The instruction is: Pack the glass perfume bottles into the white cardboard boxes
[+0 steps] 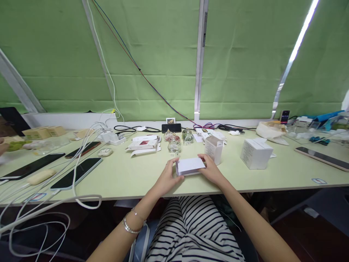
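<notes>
Between my two hands, near the table's front edge, is a flat white cardboard box (190, 165). My left hand (168, 177) grips its left end, thumb in front and fingers behind. At the right end my right hand (212, 169) closes on it the same way. Just behind stand small clear glass jars (173, 146) with rounded lids; some look pinkish inside, another greenish. An upright white carton (213, 148) with its top flaps up stands right behind my right hand. Farther right is another white printed carton (256, 154).
Flattened white boxes (144, 144) lie stacked at left of the jars. Several phones (77, 174) and looping white cables (75, 182) cover the left side. A phone (323, 158) and a cream cloth bag (270, 131) are on the right. Black cables (230, 127) run along the back.
</notes>
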Demonstrator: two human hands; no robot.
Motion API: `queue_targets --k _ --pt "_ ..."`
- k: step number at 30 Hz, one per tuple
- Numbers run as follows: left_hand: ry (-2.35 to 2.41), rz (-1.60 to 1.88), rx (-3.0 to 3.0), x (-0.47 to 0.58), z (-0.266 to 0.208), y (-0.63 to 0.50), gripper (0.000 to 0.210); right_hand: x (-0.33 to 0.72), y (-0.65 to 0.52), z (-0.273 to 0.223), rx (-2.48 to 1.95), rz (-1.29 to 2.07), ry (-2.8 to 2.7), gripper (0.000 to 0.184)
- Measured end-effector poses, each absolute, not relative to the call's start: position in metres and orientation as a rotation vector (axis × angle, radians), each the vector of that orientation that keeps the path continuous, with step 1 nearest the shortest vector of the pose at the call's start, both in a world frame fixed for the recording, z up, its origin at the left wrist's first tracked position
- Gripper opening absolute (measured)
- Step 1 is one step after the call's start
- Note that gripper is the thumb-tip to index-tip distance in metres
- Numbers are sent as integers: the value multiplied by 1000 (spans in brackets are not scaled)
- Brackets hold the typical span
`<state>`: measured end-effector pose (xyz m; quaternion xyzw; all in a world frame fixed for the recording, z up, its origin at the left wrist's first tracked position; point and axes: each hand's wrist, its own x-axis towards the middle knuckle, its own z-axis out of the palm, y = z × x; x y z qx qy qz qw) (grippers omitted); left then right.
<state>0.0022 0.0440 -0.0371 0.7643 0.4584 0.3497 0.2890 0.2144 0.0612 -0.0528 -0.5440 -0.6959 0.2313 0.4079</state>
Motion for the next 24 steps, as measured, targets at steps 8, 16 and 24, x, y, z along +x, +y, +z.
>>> queue_targets --k 8,16,24 --pt "1280 942 1989 2 -41 46 53 215 54 -51 -1296 656 -1929 55" --pt "1390 845 2029 3 -40 44 56 214 50 -46 -1317 664 -2044 56" --pt "1309 806 2143 -12 -39 49 45 221 54 -45 -1292 750 -2050 56"
